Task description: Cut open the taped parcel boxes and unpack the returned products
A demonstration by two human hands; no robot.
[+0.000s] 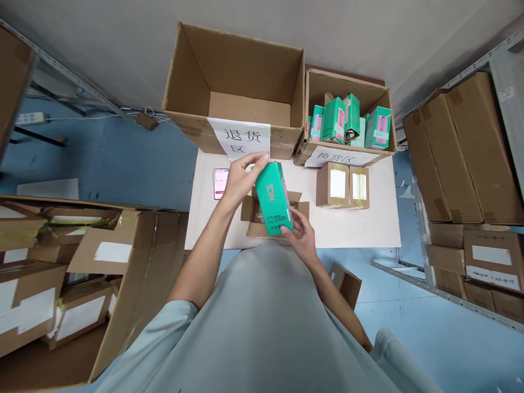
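A green product box (272,196) with pink lettering is held tilted between both my hands. My left hand (244,177) grips its upper left end, thumb near the top edge. At the lower right corner, my right hand (301,232) has its thumb on the front and fingers along the side. Beneath the green box, a small open cardboard box (303,210) stands on the white table (204,229), with some clear wrapping visible inside. Left of my left hand lies a phone (221,184) with a lit screen.
A large open carton (192,128) stands at the back, beside another carton (301,155) holding several green boxes (333,120). Two small sealed boxes (332,185) sit at the table's right. A big carton of parcels (143,256) stands left; shelves with cartons (462,153) stand right.
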